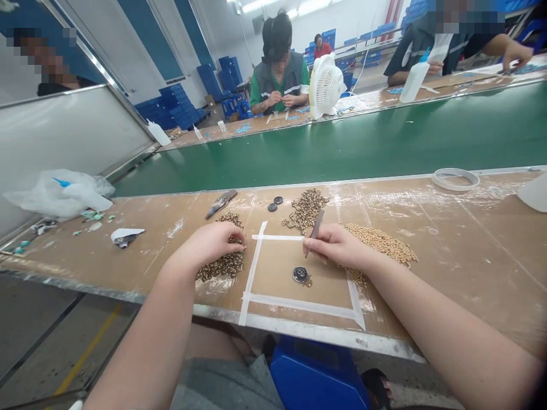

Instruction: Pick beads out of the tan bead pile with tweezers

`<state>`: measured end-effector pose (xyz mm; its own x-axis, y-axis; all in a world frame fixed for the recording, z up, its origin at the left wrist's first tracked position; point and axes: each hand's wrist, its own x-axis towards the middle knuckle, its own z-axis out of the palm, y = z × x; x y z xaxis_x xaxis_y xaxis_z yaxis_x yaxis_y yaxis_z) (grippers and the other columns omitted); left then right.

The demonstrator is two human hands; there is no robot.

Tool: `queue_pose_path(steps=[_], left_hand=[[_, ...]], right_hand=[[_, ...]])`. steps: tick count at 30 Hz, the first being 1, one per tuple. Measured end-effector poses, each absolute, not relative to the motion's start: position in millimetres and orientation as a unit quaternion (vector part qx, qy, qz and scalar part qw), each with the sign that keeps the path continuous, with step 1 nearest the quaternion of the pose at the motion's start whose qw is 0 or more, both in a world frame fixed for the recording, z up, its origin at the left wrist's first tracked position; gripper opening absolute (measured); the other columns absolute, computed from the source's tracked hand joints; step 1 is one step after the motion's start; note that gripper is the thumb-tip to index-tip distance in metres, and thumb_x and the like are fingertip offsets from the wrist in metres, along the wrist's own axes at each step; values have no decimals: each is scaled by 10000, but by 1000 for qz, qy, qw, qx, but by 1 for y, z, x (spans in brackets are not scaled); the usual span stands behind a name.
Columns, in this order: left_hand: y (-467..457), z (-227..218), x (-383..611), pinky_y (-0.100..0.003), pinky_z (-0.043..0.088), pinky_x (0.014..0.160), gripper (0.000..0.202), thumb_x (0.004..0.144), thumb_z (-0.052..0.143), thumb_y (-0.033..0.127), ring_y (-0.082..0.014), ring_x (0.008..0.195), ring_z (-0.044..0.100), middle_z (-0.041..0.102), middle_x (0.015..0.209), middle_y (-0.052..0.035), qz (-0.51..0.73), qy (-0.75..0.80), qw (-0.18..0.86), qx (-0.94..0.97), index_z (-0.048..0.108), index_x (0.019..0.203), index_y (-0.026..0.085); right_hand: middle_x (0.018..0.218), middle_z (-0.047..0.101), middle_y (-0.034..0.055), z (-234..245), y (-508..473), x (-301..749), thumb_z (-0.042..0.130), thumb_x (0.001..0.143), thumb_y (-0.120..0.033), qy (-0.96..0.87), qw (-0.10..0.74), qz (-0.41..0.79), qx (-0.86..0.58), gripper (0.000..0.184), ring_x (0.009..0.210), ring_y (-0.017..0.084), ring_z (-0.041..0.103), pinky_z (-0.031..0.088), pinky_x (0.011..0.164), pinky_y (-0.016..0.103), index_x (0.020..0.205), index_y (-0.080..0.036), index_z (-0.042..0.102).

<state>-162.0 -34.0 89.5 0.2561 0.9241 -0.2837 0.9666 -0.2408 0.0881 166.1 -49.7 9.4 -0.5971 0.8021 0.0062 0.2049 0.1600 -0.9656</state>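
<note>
My left hand (220, 242) rests at a pile of small dark-gold metal rings (224, 266), its fingers curled in and thumb close to them; whatever they grip is too small to make out. In my right hand (335, 245) are slim metal tweezers (317, 225), tip pointing down over a square marked with white tape (294, 304). Inside that square lies a round black disc (300, 274) with a lighter ring-like shape on it, just below the tweezer tip. Beside my right wrist spreads a heap of small gold-coloured pieces (382, 242).
Beyond the square are another pile of metal pieces (310, 206), two black discs (273, 206) and a dark-bladed tool (221, 203). A tape roll (455, 179) lies right, a plastic bag (64, 193) left. Co-workers sit across the green belt (273, 159), near a white fan (325, 85).
</note>
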Motion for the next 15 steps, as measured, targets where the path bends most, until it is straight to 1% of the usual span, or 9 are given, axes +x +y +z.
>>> queue_pose_path(steps=[4,7,12,15], left_hand=[[-47,65,-165,-309,447,740,213,890,611,427,-229,953,678,758,1099,-12,-67,614,78,783,762,967,298],[-48,54,-166,-314,438,726,190,895,603,395,-228,930,678,748,1086,-19,-57,622,62,779,746,943,279],[-48,54,-163,-315,447,750,169,889,593,364,-227,912,670,720,1085,-31,-33,611,83,786,729,906,266],[-49,55,-157,-312,450,729,159,879,599,349,-223,898,669,703,1089,-37,-9,618,84,782,730,886,259]], right_hand=[[535,554,-35,7,-51,164,566,1006,-506,-710,250,561,-344,387,492,99,475,354,508,240,892,-167,712],[541,559,-34,4,-50,164,565,1003,-519,-711,249,561,-344,398,497,101,487,358,510,237,904,-163,711],[537,541,-43,2,-51,164,565,1003,-518,-708,251,569,-335,396,497,100,491,369,519,236,890,-164,702],[535,539,-49,0,-51,164,570,1003,-521,-709,243,577,-323,388,482,96,480,363,509,235,902,-170,703]])
